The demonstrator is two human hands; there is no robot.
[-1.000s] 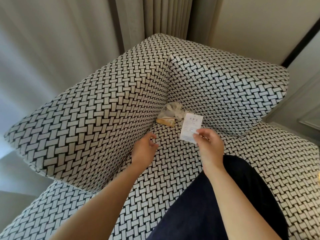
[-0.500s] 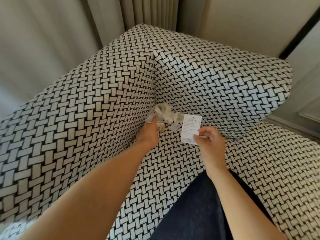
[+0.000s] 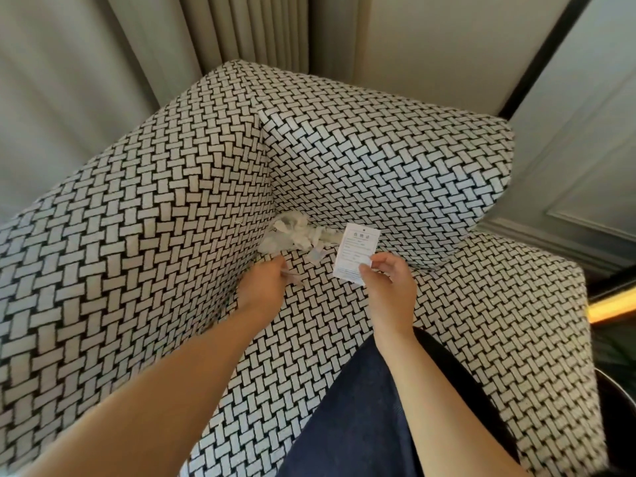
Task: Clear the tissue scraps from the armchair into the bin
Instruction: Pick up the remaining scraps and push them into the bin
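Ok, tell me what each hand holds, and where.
Right hand pinches the paper slip at its lower right edge. Left hand: cannot tell.

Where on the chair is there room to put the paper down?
The seat is bare between the two forearms, and to the right of the right hand. The back corner is crowded: tissue scraps pile there, with the left hand beside them.

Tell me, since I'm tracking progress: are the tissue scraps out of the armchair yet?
Not yet. The tissue scraps lie bunched in the seat's back corner of the armchair, with the left hand just below them.
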